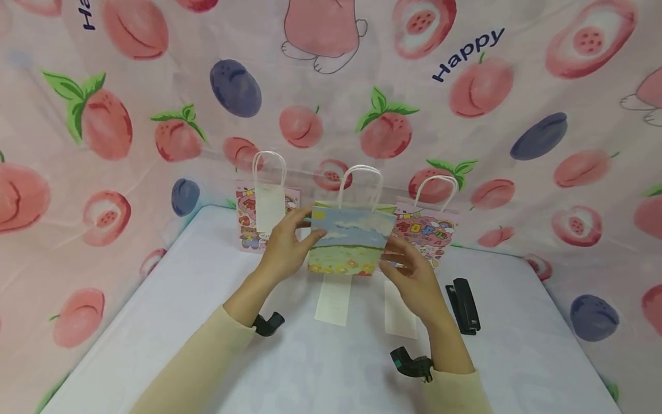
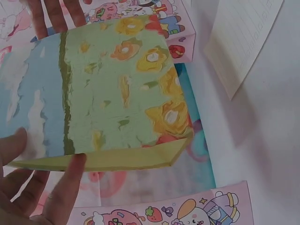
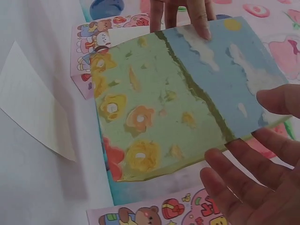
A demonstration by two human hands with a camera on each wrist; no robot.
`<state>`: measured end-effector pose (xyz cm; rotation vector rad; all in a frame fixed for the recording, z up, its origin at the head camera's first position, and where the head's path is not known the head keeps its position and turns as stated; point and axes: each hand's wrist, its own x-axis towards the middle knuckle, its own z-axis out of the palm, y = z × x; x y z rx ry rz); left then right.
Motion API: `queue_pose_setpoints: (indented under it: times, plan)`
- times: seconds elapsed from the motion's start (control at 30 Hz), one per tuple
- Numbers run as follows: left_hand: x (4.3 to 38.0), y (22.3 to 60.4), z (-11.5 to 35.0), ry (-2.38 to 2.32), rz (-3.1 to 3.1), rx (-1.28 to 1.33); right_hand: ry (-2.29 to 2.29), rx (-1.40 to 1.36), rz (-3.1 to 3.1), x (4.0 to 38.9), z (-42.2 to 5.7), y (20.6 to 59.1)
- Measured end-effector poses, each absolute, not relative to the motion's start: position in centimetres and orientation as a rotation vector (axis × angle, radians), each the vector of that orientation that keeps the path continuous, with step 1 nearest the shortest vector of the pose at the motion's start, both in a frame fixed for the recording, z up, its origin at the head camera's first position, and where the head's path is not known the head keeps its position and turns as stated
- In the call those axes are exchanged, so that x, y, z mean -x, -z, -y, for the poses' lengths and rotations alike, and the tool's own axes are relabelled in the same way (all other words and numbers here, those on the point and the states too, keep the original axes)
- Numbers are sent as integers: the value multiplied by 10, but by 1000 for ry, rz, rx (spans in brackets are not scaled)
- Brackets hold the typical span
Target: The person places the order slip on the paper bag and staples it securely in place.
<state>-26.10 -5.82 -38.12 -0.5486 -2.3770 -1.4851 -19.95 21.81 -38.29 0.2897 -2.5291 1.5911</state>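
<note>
A small paper gift bag (image 1: 351, 244) with white twisted handles (image 1: 362, 168) is raised off the table in the middle of the head view. Its front is painted with blue sky, clouds and a flowery meadow. My left hand (image 1: 284, 247) grips its left side, thumb on the front and fingers behind. On the right side, my right hand (image 1: 414, 282) holds the edge; in the right wrist view its thumb (image 3: 281, 99) lies over the sky part and its fingers run along the bag's side.
Two pink cartoon gift bags stand behind, one at left (image 1: 247, 230) with a white paper strip (image 1: 270, 210) on its front, one at right (image 1: 429, 230). Two more pale strips (image 1: 333, 302) (image 1: 400, 313) lie on the table (image 1: 310, 368). A black stapler (image 1: 465, 306) lies at right.
</note>
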Motion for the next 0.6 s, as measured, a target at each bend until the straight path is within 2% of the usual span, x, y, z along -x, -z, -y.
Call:
queue_pose_setpoints:
  times: [0.37,0.6]
  plan:
    - [249,377,53,1461,2443,459,-1461,-440,2654,185,-240,373]
    - [237,372,49,1451,2520,520,-1419,-387,2617,186,-250,372]
